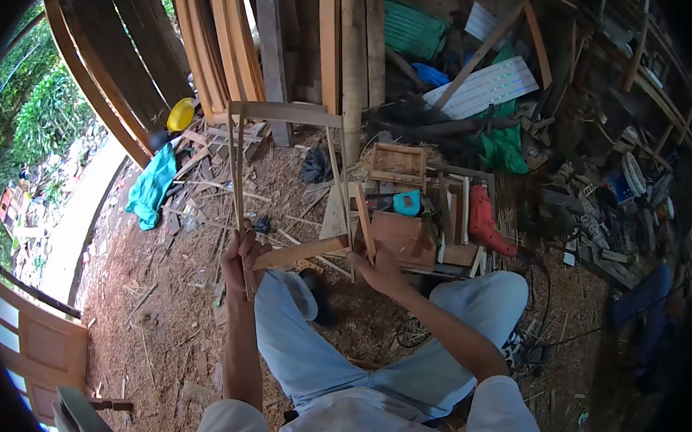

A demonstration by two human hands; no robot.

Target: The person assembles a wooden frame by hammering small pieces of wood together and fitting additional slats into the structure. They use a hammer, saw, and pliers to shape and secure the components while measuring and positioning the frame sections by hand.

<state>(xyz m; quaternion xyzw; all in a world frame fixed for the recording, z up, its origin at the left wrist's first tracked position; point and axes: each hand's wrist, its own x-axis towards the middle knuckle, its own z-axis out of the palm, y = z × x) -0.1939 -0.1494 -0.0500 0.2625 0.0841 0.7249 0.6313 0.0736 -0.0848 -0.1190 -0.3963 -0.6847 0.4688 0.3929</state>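
In the head view, a light wooden frame (293, 114) stands upright in front of me, with thin side slats and a rail at top and bottom. My left hand (242, 259) is closed around its lower left corner, where the slats meet the bottom rail (300, 253). At the lower right corner, my right hand (379, 272) grips a short wooden strip (364, 223) that points up and away from me. The strip's lower end is hidden by the fingers. Just beyond that hand lies a reddish-brown board (402, 237).
A red power tool (488, 221) with a cord, a teal-handled tool (407, 203) and a small wooden tray (397, 164) lie beyond my right knee. Planks (234, 43) lean at the back. Shavings and scraps cover the ground. Carved panels (49, 340) stand at the left.
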